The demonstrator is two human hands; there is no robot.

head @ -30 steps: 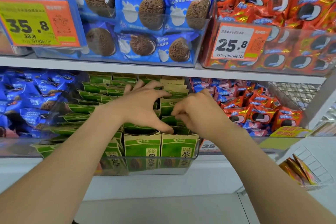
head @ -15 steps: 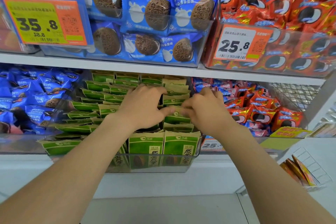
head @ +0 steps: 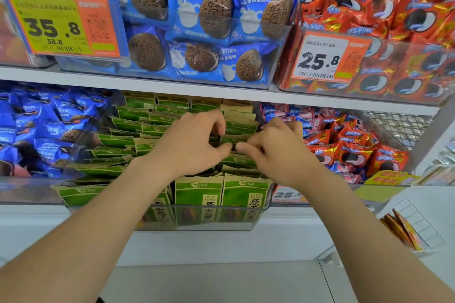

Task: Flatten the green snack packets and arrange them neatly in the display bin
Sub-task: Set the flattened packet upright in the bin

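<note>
Green and tan snack packets (head: 222,198) fill a clear display bin (head: 204,225) on the lower shelf. Two packets stand upright at the front; several rows lie stacked behind and to the left (head: 123,140). My left hand (head: 189,145) and my right hand (head: 275,152) reach into the middle of the bin side by side. Their thumbs and forefingers almost meet and pinch the top edge of a green packet (head: 234,141) in the right-hand row. The hands hide the packets under them.
Blue cookie packs (head: 44,128) fill the bin on the left, red and pink ones (head: 344,145) the bin on the right. The upper shelf (head: 172,87) hangs close above, with blue packs (head: 209,27), red packs (head: 394,32) and price tags. Orange packets (head: 403,231) sit low right.
Both hands have moved up and deeper into the bin, from the front rows to a packet further back. The view has tilted slightly.
</note>
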